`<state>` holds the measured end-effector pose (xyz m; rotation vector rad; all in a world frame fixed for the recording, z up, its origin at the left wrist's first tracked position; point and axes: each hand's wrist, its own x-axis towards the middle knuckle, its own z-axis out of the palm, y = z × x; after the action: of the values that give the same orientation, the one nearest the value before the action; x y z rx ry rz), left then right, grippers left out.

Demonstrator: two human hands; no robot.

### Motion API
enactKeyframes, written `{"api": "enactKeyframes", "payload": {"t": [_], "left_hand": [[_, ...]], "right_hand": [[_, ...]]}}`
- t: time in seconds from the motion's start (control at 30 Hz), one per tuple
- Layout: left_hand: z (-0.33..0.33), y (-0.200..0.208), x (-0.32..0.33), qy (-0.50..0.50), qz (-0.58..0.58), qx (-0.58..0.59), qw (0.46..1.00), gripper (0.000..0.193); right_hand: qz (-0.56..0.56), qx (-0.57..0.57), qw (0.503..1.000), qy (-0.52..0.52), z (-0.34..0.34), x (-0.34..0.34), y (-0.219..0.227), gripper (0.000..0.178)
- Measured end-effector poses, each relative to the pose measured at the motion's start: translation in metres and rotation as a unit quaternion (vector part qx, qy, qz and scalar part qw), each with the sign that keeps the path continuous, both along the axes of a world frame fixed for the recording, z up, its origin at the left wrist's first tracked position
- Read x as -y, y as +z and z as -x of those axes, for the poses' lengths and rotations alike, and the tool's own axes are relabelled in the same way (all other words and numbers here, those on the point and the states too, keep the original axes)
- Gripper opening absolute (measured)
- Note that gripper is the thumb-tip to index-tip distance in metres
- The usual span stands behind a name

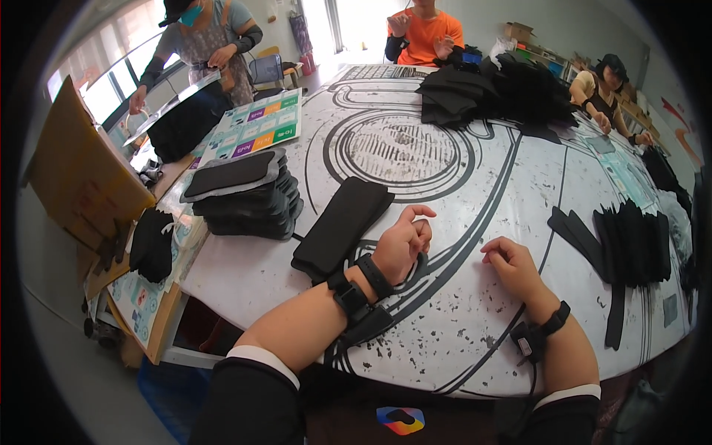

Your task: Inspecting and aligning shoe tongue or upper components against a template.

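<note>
My left hand (pixel 404 246) hovers over the table, index finger stretched out and the others loosely bent; I see nothing in it. Just left of it lies a thick stack of long black fabric pieces (pixel 343 228). A smaller black strip (pixel 368 327) lies beneath my left wrist. My right hand (pixel 513 268) is above the table to the right, fingers curled toward the thumb, with no object showing. Farther left stands a taller pile of dark pads (pixel 248 194) with grey edging. Toward the right edge is a row of narrow black strips (pixel 630 245).
A white table (pixel 445 363) with black line drawings spreads before me. A large black heap (pixel 512 89) lies at its far side. A cardboard box (pixel 85 163) stands left. Three people work around the table; one in orange (pixel 429 37) sits opposite.
</note>
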<state>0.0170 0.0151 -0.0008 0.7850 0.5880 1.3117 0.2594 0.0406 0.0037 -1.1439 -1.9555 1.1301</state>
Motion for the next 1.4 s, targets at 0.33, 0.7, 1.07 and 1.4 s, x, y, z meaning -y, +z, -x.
{"api": "enactKeyframes", "payload": {"t": [0.33, 0.7, 1.07, 1.4], "left_hand": [[0.000, -0.009, -0.003, -0.007, -0.014, 0.001, 1.000, 0.044], [-0.001, 0.002, -0.013, 0.002, -0.029, -0.040, 0.999, 0.035], [-0.002, -0.004, -0.001, -0.020, -0.013, -0.047, 0.999, 0.045], [0.001, -0.009, -0.003, 0.010, 0.001, -0.132, 0.991, 0.017]], "right_hand": [[-0.005, 0.022, 1.000, -0.003, 0.003, 0.000, 0.003, 0.015], [-0.333, -0.152, 0.921, -0.130, 0.006, -0.010, 0.015, 0.076], [-0.094, 0.030, 0.995, -0.004, -0.003, -0.007, -0.001, 0.025], [-0.102, 0.026, 0.994, 0.003, 0.000, -0.004, 0.001, 0.021]]}}
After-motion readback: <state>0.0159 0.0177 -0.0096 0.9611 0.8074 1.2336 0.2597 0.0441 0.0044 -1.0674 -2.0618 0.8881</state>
